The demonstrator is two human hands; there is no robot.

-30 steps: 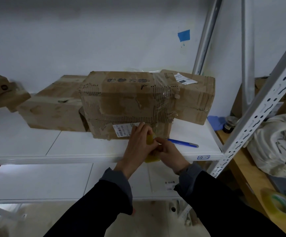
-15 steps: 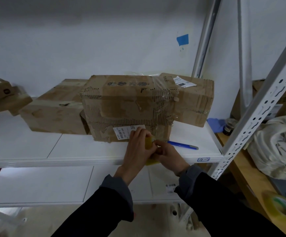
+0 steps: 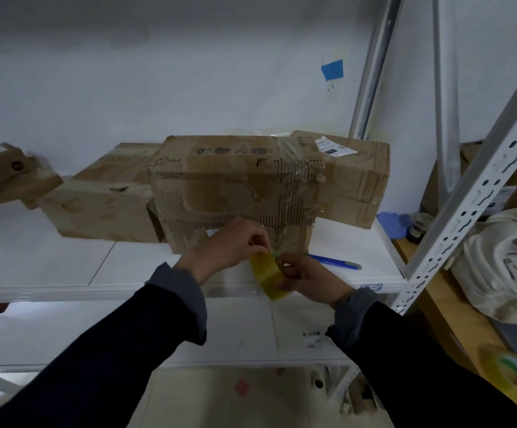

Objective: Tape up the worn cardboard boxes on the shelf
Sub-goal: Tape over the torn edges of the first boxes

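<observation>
Picking at a tape roll in front of a worn box.

My right hand (image 3: 305,278) grips the yellow tape roll (image 3: 268,274); my left hand (image 3: 235,245) pinches its thin, sticky end. Behind, on the shelf (image 3: 65,267), sits the torn box (image 3: 235,189), probably light and flimsy.

Head view, down toward shelf (image 3: 65,273)

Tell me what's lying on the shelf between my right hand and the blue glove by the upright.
A blue pen lies on the white shelf there, between the right hand and the blue glove, as the head view shows.
</observation>
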